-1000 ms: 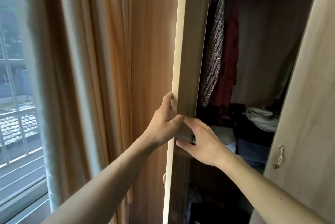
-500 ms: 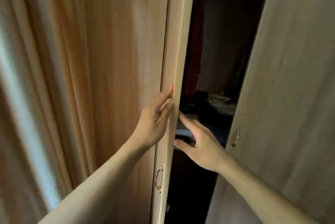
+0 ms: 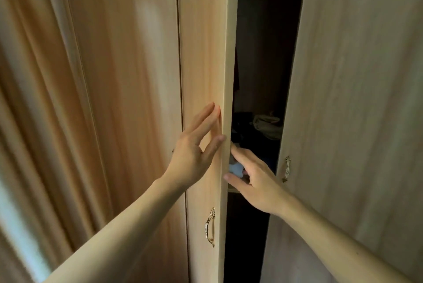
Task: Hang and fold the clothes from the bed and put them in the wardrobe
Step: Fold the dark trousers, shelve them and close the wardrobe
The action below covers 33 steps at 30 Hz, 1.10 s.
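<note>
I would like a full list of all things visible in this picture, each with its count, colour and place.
Curtain: one, orange-beige, far left.
Left wardrobe door: one, light wood, centre, partly open.
Right wardrobe door: one, pale wood, right side.
Door handles: two, gold-coloured; one low on the left door, one on the right door's edge.
Clothes inside wardrobe: count unclear, dark and cream, piled in the gap between the doors.
Light blue item: one, in the gap, beside the right hand; what it is cannot be told.
Left hand: open, flat on the left door's front.
Right hand: open, fingers at the left door's edge.
</note>
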Each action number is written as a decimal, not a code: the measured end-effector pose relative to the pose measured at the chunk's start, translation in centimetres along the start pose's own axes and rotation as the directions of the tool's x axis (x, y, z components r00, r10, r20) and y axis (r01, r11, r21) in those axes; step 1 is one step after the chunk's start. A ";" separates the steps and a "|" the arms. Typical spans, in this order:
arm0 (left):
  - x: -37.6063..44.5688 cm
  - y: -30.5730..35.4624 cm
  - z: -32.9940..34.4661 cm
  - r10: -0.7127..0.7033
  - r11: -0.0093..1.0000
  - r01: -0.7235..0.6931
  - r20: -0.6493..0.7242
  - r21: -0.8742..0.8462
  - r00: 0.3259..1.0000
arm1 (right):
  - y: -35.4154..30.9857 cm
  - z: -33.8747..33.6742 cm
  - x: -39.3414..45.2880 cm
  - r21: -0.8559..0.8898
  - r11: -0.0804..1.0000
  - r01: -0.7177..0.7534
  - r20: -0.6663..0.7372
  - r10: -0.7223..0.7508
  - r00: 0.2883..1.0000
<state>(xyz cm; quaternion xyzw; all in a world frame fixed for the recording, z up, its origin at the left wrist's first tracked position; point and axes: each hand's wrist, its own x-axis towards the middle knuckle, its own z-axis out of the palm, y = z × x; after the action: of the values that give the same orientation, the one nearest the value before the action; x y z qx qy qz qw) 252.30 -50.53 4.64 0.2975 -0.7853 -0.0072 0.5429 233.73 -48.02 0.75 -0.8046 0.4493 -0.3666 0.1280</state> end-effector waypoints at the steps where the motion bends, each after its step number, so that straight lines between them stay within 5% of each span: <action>1: 0.3 0.4 0.9 0.015 1.000 -0.014 -0.016 0.027 1.000 | 0.8 -0.6 0.0 -0.001 1.000 0.001 0.004 -0.001 1.000; 14: 6.0 2.1 11.9 0.034 0.951 -0.034 0.006 0.307 0.999 | 10.9 -7.3 1.2 0.026 0.998 -0.062 -0.006 0.062 0.998; 18: 7.3 1.3 14.2 0.136 0.864 -0.143 0.051 0.483 0.989 | 12.4 -8.4 1.8 0.005 0.997 -0.079 -0.037 0.079 0.996; 23: 8.8 -1.3 16.8 0.155 0.847 -0.167 0.065 0.506 0.986 | 14.2 -9.7 2.1 -0.014 0.997 -0.077 -0.027 0.077 0.997; 33: 11.6 -5.5 21.5 0.245 0.789 -0.254 0.094 0.560 0.965 | 17.5 -11.8 2.8 -0.322 0.934 -0.152 0.036 0.173 0.984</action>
<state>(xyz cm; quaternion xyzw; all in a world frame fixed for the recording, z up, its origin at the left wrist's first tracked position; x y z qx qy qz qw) 233.65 -67.25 3.83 0.3389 -0.7884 0.2958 0.4197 215.36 -58.70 0.98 -0.7860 0.5633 -0.2516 0.0406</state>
